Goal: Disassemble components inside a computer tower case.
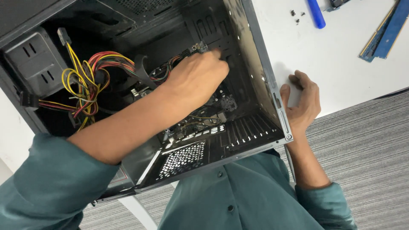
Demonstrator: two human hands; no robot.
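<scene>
Matt black metal case; smooth white table; ribbed grey carpet.

Single head-worn view, steeply downward and close over open computer case on white table.

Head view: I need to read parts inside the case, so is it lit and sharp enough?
Head view: the white table is bright and even; the case interior is dark, so board parts are murky; the left hand fingertips are slightly blurred; the right hand casts a soft shadow.

Bright, even light; sharp focus
</scene>
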